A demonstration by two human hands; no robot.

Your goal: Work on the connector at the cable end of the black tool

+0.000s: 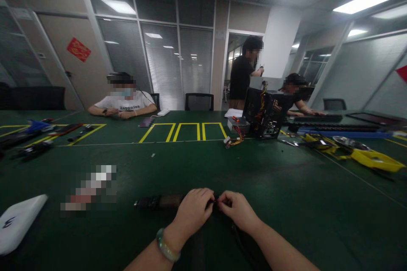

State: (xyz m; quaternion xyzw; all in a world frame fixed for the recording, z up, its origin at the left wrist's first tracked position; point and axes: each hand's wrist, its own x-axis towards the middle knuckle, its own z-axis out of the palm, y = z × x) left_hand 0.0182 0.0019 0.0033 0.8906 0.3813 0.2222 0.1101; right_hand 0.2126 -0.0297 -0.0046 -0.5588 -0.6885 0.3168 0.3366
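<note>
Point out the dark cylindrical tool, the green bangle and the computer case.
Dark cylindrical tool [165, 202], head view: brown section.
Green bangle [165, 247], head view: front of band.
Computer case [271, 115], head view: dark side.

White ceiling panels [363, 1] glare hazily above the desk [178, 159], whose dark green top looks dim. Behind the desk, glass panes [195, 59] carry reflected lights, and wide-angle distortion slants the door [85, 76] beyond the desk's left part.

Green table [178, 165]; on it a dark cylinder [170, 202]; white slab [23, 220]; computer case [272, 116]
</note>
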